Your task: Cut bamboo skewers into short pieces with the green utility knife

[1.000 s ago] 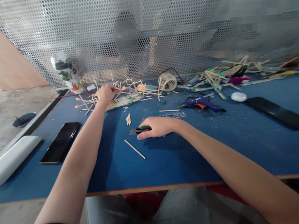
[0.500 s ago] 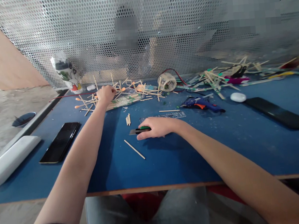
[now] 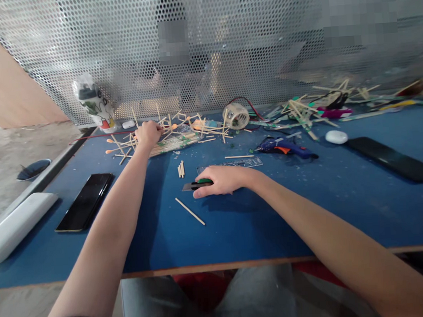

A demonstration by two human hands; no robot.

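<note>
Green-and-black utility knife (image 3: 203,182) in the head view, gripped in the right hand (image 3: 223,179) mid-surface, with bared blade to the left. Probably light and stiff; best held by the handle, clear of the edge. Left hand (image 3: 148,134) farther off with curled fingers, at the wooden sticks (image 3: 177,143); cannot tell whether gripping one. Likely light, brittle, best pinched mid-length. Blue surface (image 3: 159,246), flecked with scraps: loose stick (image 3: 189,211) near, short sticks (image 3: 181,170) beyond, glue gun (image 3: 286,148) to the right. Behind, perforated metal panel (image 3: 124,53); at far left, dusty floor (image 3: 36,141).
</note>
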